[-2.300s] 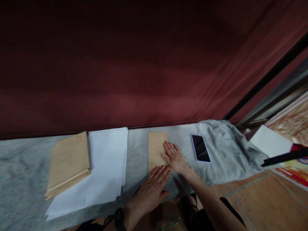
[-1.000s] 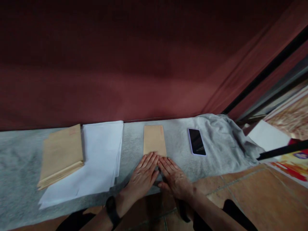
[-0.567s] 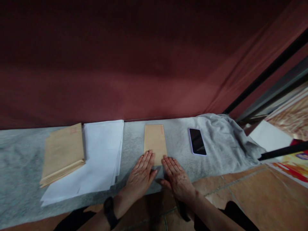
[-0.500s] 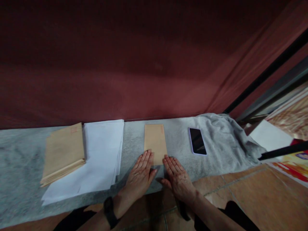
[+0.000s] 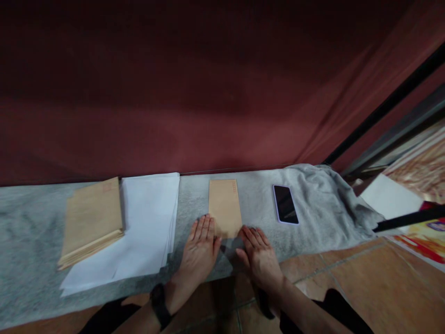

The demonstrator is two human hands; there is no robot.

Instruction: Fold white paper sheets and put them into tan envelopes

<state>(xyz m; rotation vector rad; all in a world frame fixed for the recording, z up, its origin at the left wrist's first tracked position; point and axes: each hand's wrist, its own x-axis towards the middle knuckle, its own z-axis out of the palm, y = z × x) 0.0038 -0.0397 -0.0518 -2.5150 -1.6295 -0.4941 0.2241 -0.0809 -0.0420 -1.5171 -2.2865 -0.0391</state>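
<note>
A single brown envelope (image 5: 224, 207) lies flat on the grey cloth-covered table (image 5: 31, 218), long side pointing away from me. My left hand (image 5: 200, 250) rests flat and open on the cloth just left of the envelope's near corner, a dark band on its wrist. My right hand (image 5: 259, 256) lies flat and open just right of the envelope's near end. Neither hand holds anything. A stack of brown envelopes (image 5: 91, 220) sits at the left, beside a pile of white paper sheets (image 5: 146, 222).
A black phone (image 5: 285, 204) lies face up on the cloth to the right of the envelope. A dark red curtain (image 5: 194, 102) hangs behind the table. The cloth bunches at the right end (image 5: 333, 204). Brown floor tiles (image 5: 365, 287) show below.
Both hands slid down the single envelope toward me, then moved apart off its near end onto the cloth on either side. The envelope stays put.
</note>
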